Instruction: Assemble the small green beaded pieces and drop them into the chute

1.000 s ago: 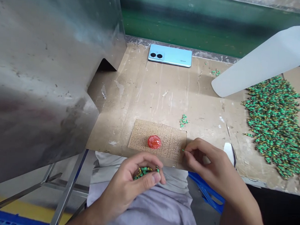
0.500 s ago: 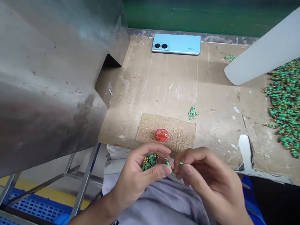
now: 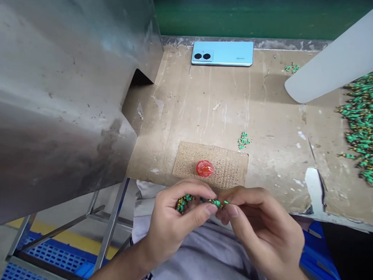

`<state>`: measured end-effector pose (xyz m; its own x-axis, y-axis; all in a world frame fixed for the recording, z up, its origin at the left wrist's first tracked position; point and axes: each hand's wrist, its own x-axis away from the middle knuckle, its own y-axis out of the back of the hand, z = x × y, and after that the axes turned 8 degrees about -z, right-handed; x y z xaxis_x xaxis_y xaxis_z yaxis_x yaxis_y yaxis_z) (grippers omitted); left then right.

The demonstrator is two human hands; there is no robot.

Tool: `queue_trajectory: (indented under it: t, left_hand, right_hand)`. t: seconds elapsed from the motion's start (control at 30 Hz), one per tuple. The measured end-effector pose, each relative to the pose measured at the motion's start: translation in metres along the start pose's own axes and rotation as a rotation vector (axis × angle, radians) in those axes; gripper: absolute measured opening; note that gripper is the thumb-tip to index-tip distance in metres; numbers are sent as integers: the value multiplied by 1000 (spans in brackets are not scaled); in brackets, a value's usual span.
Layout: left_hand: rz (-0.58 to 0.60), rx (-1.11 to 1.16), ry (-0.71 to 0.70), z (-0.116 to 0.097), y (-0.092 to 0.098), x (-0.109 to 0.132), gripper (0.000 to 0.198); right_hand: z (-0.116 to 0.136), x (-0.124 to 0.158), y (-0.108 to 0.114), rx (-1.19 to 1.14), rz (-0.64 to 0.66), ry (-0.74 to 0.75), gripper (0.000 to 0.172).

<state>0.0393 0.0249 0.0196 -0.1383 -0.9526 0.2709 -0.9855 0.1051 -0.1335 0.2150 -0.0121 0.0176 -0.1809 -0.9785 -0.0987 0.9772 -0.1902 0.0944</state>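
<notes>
Head view took in two bare hands, with grey cloth (image 3: pixel 198 246) below them. The left hand (image 3: pixel 171 225) had its grip pinched nearly closed, thumb and forefinger on one green-and-dark piece (image 3: pixel 216 202); a handful of similar pieces (image 3: pixel 183 203), too bunched to count, lay in the curl of its palm. The right hand (image 3: pixel 262 234) held one thin green bit (image 3: pixel 226 202) in a tight grip of thumb and forefinger, right by the end of that piece; whether the two touched could not be told.

Just past the hands, one cardboard card (image 3: pixel 230 168) lay on the tabletop (image 3: pixel 273 118), with one red lump (image 3: pixel 204 168) on it. Near the card's far right corner sat one small cluster of green bits (image 3: pixel 243 140), too tiny to count. Well to the right spread one big pile of green pieces (image 3: pixel 366 126), uncountable, under one white tube (image 3: pixel 339 55). Farther back were a second small cluster (image 3: pixel 292 67), one lone speck (image 3: pixel 275 57) and one light-blue phone (image 3: pixel 223 53) with two round lenses.
</notes>
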Motion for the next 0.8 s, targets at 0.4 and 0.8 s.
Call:
queue_trajectory:
  t: [0.4, 0.8]
  left_hand:
    - [132, -269, -333, 0, 7, -1, 21]
    - [196, -233, -307, 3, 9, -4, 17]
  right_hand:
    - [7, -22, 29, 5, 336, -224, 10]
    - [15, -30, 32, 24, 445, -293, 16]
